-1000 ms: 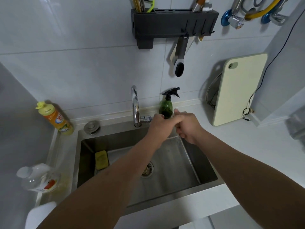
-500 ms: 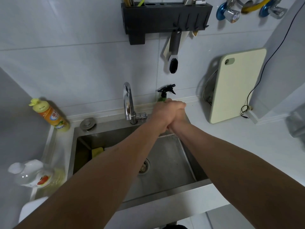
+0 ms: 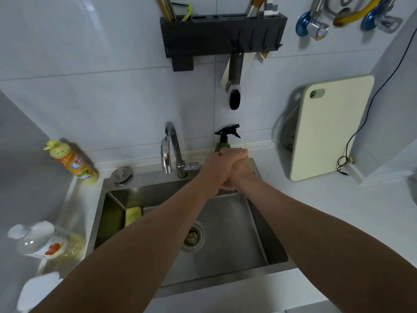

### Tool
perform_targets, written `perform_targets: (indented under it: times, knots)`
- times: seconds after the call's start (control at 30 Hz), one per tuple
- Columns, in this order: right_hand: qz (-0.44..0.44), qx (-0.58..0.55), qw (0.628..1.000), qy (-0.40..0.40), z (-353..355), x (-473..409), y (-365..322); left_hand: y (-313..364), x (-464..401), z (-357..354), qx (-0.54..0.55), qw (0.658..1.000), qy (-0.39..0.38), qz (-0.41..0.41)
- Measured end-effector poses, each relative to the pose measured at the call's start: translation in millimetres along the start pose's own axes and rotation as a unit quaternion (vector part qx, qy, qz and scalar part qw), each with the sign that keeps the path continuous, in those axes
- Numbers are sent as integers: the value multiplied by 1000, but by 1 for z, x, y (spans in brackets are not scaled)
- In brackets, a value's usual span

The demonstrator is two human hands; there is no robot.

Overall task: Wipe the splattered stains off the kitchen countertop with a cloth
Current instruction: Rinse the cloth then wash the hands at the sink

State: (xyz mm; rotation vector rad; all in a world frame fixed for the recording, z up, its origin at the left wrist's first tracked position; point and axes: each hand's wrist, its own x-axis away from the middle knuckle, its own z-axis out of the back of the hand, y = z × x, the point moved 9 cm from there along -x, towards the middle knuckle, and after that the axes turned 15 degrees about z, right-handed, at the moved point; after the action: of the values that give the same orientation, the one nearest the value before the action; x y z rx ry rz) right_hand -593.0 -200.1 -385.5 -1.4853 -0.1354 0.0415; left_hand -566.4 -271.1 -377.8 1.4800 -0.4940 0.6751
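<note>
Searching the head view for the cloth, I found none: no rag lay on the white worktop (image 3: 327, 213), in the sink (image 3: 228, 224), or visibly in either hand, so its whereabouts could not be told. Nor could I make out any splattered stains on the bare worktop at this resolution. By my judgement the task stood at or near its start: nothing showed that wiping had begun, and fetching a cloth, perhaps wetting it, and clearing the stains all remained.

Both hands were clasped together over the back edge of the sink, between the faucet (image 3: 171, 150) and the worktop to the right. My left hand (image 3: 220, 168) lay over my right hand (image 3: 242, 170), fingers of both curled tightly. Whether they enclosed something small, or only each other, I could not tell; nothing protruded from the clasp. Just behind them, touching or nearly touching the knuckles, stood a green spray bottle (image 3: 223, 143) with a black trigger head.

A yellow sponge (image 3: 133, 214) rested in the sink's left corner, well apart from the hands. Farther out, an orange detergent bottle (image 3: 72, 163) stood at the back left, and a clear bottle (image 3: 40, 241) lay on the left rim. A pale cutting board (image 3: 331, 127) leaned against the wall to the right. A black utensil rack (image 3: 221, 35) hung on the tiles, a brush (image 3: 234, 91) dangling from it.
</note>
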Motion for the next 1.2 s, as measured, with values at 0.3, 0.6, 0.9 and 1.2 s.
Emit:
perform_targets:
  times: [0.3,0.6,0.9,1.2]
  knots:
    - [31,-9,997,-75,29,-15,-18,-14,-7,26,54,992,-108,36]
    - [82,-52,995,-14,38,-18,-49,-3,1,50,-40,999,12,-24]
    - [73,-64,988,123,67,3,-86,17,42,62,33,994,-85,-63]
    - [13,-251,949,191,49,45,-93,-17,57,33,-2,964,-255,77]
